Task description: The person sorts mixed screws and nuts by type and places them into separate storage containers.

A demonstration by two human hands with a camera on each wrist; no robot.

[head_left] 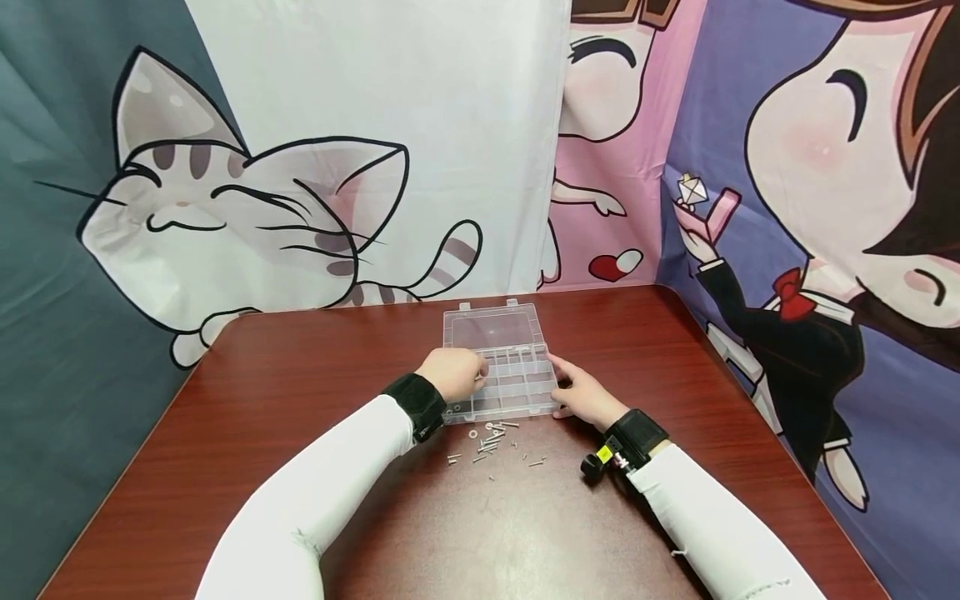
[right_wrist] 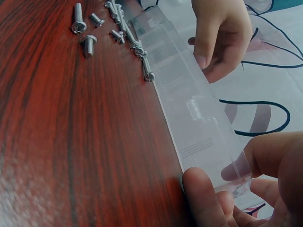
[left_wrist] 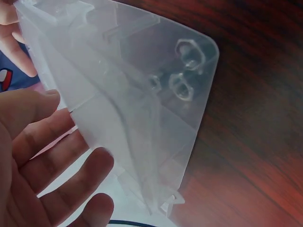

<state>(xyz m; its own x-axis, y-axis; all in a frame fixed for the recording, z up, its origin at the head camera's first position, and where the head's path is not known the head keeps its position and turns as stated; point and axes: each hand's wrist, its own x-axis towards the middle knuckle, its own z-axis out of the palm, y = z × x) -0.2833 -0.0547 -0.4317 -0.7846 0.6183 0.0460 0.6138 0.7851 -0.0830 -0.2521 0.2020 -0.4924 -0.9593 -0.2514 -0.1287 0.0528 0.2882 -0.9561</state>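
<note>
A clear plastic compartment box (head_left: 517, 387) lies on the table with its lid (head_left: 491, 327) laid back. My left hand (head_left: 453, 373) hovers over the box's left compartments; in the left wrist view its fingers (left_wrist: 75, 177) are loosely bent and apart, with nothing seen between them. Several metal nuts or washers (left_wrist: 182, 87) show through the plastic in one corner. At the box's right end, my right hand (head_left: 588, 398) grips the edge, its fingers (right_wrist: 199, 189) on either side of the near corner. Several loose screws (head_left: 491, 442) lie just in front of the box.
A few small screws (head_left: 537, 462) lie apart from the pile, along with a washer (head_left: 473, 433). The dark red wooden table (head_left: 360, 350) ends against a printed cloth backdrop (head_left: 465, 125) at the back. Both wrists wear black bands (head_left: 416, 406).
</note>
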